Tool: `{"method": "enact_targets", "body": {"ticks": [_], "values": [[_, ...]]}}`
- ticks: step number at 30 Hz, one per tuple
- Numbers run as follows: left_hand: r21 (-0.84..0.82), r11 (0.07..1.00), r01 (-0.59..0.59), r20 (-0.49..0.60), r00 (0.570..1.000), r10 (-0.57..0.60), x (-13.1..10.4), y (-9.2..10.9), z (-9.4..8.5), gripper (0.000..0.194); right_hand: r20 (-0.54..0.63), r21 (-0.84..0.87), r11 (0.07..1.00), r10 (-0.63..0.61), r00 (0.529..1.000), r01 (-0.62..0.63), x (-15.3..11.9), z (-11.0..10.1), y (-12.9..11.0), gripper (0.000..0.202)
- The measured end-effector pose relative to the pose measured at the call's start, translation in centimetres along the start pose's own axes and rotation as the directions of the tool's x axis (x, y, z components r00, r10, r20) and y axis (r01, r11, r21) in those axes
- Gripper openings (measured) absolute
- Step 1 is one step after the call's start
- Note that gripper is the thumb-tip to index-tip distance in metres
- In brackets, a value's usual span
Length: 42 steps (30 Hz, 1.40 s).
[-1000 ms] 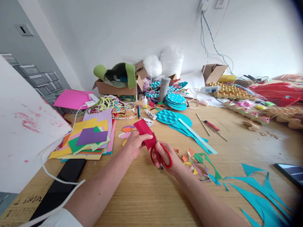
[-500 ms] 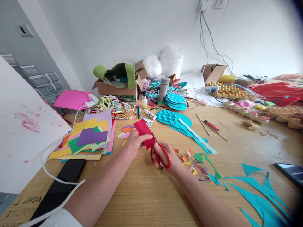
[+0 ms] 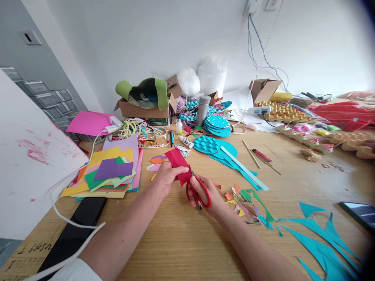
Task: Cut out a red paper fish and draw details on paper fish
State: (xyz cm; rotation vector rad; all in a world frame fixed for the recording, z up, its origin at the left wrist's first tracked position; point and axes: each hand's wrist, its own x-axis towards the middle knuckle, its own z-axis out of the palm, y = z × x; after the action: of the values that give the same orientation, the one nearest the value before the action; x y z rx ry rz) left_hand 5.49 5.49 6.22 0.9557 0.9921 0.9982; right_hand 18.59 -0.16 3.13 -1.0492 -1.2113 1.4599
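Observation:
My left hand [image 3: 168, 176] pinches a strip of red paper [image 3: 175, 157] above the middle of the table, thumb on top and the other fingers partly hidden beneath. In my right hand [image 3: 206, 193] is a pair of red-handled scissors [image 3: 208, 197], fingers through the loops. The scissor blades point up and away from me at the paper's right edge; whether they are cutting into it is hard to make out. Small cut paper shapes [image 3: 158, 160] lie just beyond my left hand. Multicoloured paper scraps [image 3: 241, 203] lie to the right of my right hand.
Stacked coloured paper [image 3: 114, 169] and a black phone [image 3: 79, 226] with a white cable are on the left. Blue paper offcuts [image 3: 319, 242] spread at the lower right near another phone [image 3: 360, 214]. Blue discs [image 3: 206, 144], glue bottles [image 3: 186, 141] and a grey flask [image 3: 202, 111] stand farther back.
The scissor blades look slightly more apart at the red paper's edge. Both hands and the paper stay in nearly the same place.

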Motion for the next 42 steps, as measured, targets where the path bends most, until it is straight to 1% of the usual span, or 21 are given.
{"method": "enact_targets", "body": {"ticks": [11, 18, 28, 36, 42], "values": [[-0.003, 1.0, 0.015, 0.024, 1.0, -0.015, 0.06, -0.02, -0.04, 0.021, 0.028, 0.019, 1.0, -0.015, 0.999, 0.014, 0.17, -0.16, 0.38, 0.051], [-0.003, 1.0, 0.02, 0.028, 0.999, -0.019, 0.06, 0.01, -0.12, 0.022, 0.027, -0.004, 1.0, -0.025, 0.999, 0.025, 0.13, -0.18, 0.34, 0.052], [-0.01, 1.0, 0.01, 0.05, 0.999, -0.01, -0.04, 0.22, -0.14, 0.021, 0.001, 0.019, 1.0, -0.008, 1.0, 0.008, 0.0, -0.04, 0.0, 0.051], [-0.016, 1.0, 0.012, 0.04, 0.999, -0.012, 0.05, 0.04, -0.17, 0.022, 0.011, 0.005, 1.0, -0.001, 1.0, 0.001, -0.12, 0.03, -0.43, 0.051], [-0.026, 1.0, 0.008, 0.035, 0.999, -0.007, 0.07, 0.01, -0.14, 0.023, 0.015, -0.003, 1.0, -0.003, 1.0, 0.003, -0.04, -0.01, -0.25, 0.052]]}}
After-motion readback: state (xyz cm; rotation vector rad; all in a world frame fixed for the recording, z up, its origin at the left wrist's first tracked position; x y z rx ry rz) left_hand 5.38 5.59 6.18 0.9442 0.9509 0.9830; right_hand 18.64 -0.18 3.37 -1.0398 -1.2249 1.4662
